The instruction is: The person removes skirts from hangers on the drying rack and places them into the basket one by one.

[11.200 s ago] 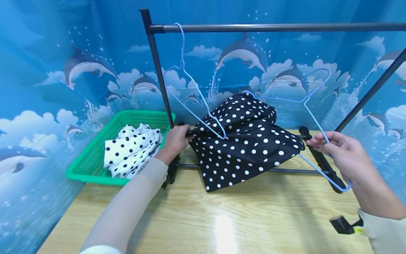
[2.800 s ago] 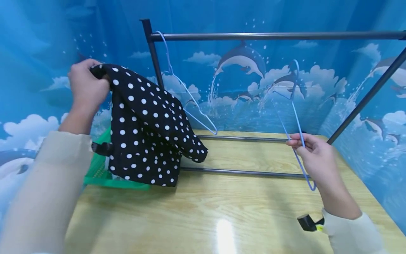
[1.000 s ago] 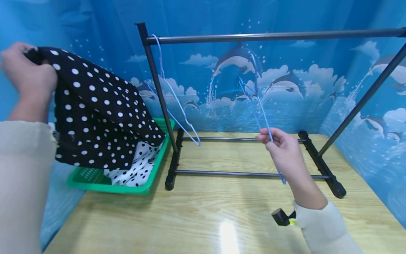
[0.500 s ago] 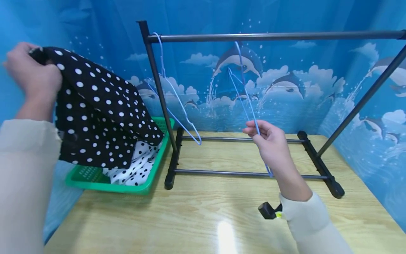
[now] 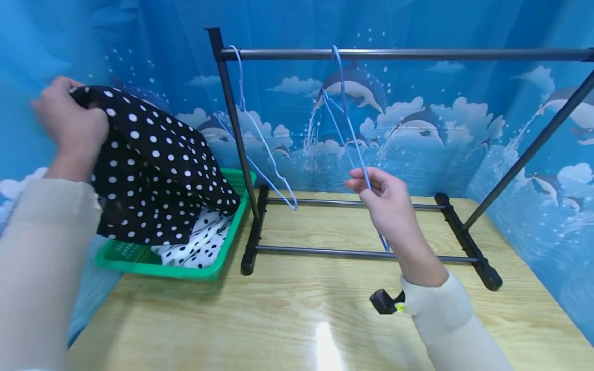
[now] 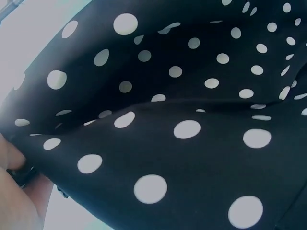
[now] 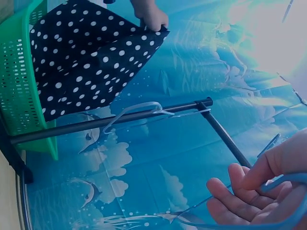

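Note:
My left hand grips the gathered top corner of a black cloth with white polka dots, held up at the left. Its lower part hangs over the green basket. In the right wrist view, the black cloth slants from the left hand down to the basket. My right hand pinches the side of a thin blue hanger between thumb and fingers. The hanger's hook overlaps the rack's top rail in the head view. It carries no clothing.
A second blue hanger hangs bare at the rail's left end. White cloth with black dots lies in the basket. The black rack's feet stand on the wooden table, before a dolphin-print curtain.
The black cloth, earlier draped on the right-hand hanger, has come off it and moved left with my left hand. My right hand has carried that hanger left and up to the rail.

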Demonstrator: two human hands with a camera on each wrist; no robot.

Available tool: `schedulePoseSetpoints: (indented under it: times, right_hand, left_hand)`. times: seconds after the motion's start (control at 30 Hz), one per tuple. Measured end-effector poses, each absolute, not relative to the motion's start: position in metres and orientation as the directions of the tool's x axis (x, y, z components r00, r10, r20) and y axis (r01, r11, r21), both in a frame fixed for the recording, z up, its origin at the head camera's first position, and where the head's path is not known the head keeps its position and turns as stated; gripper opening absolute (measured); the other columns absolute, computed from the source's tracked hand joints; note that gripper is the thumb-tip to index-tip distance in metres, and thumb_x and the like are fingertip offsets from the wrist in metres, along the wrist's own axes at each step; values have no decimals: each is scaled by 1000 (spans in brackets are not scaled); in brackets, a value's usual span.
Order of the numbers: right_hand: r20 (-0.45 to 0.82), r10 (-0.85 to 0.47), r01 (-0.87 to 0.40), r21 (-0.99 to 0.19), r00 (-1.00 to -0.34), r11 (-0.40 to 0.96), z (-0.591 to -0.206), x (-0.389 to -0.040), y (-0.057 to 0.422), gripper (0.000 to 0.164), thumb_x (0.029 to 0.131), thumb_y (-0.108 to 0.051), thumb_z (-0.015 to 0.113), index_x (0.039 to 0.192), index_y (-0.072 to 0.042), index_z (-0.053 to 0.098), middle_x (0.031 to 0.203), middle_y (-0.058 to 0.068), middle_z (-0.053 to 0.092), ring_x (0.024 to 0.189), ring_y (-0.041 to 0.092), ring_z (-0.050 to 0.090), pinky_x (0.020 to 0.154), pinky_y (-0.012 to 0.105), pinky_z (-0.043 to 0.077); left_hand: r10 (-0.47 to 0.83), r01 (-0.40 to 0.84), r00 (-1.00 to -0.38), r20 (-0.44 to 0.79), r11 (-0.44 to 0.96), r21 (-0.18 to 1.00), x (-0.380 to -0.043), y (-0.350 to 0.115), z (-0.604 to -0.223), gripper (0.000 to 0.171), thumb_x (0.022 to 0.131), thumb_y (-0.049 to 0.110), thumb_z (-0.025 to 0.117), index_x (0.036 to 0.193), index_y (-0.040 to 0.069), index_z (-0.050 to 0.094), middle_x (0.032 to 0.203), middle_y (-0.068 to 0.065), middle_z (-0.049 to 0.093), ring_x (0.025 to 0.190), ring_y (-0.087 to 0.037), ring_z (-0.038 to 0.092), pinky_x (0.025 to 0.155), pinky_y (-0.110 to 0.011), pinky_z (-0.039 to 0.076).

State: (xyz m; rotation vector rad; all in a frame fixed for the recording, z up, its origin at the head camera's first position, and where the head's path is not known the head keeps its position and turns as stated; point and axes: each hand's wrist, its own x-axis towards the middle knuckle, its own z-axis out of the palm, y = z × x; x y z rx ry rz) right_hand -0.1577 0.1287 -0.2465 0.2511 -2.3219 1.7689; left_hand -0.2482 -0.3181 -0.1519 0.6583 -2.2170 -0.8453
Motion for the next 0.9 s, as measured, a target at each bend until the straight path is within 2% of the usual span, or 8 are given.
schedulePoseSetpoints:
  times: [0.07,0.17,0.3,0.5,0.77,0.83,0.9]
  right_hand:
    - [269,-12,-262,-928,-963,265,-246,-157,127,34,94,6,41,123,-1,59,108,13,66,111,16,61,101,31,44]
    - [267,-20,-262,-927,-963,269,-246,-157,124,35,94,6,41,123,-1,60,107,11,67,111,16,61,99,29,45]
    - [291,-25,-286,-916,-956,283,-245,-158,123,35,93,6,41,122,-2,60,107,12,68,111,16,62,95,28,46]
    - [317,-19,-309,-907,-948,285,-240,-159,122,35,93,6,41,121,0,60,109,17,67,110,19,63,101,35,44]
    - [326,-25,-320,-904,-945,285,-241,-157,121,34,93,6,41,121,-1,61,107,13,68,109,17,63,100,34,45]
    - [330,-24,-323,-906,-944,272,-241,-156,121,34,94,6,42,120,-1,61,107,14,68,109,17,63,100,35,46]
    - [333,-20,-326,-907,-943,265,-242,-155,121,32,94,5,42,120,-1,61,106,13,68,108,19,63,100,35,46]
  left_hand:
    - [-633,-199,-674,382,653,731,-249,-322,-158,31,99,19,42,127,28,52,147,-6,40,138,-23,29,115,-39,24]
    - [-613,-187,-701,366,652,735,-250,-326,-167,31,98,19,43,126,27,53,147,-7,41,136,-25,29,114,-42,25]
    - [-585,-177,-721,371,673,718,-253,-328,-179,34,97,16,44,129,15,54,144,-13,44,133,-30,33,112,-47,28]
    - [-512,-145,-749,421,746,650,-259,-329,-197,38,98,17,44,130,-2,52,139,-22,49,130,-40,38,112,-54,23]
    - [-411,-141,-780,472,850,508,-267,-320,-218,42,102,18,41,139,-1,47,135,-27,51,125,-47,44,108,-60,26]
    - [-381,-134,-792,477,871,473,-269,-319,-221,41,101,17,42,137,-2,49,130,-29,54,119,-49,47,107,-60,26]
    - [-357,-130,-809,466,883,451,-270,-318,-225,37,101,17,42,130,-5,52,120,-31,57,109,-49,50,100,-60,32]
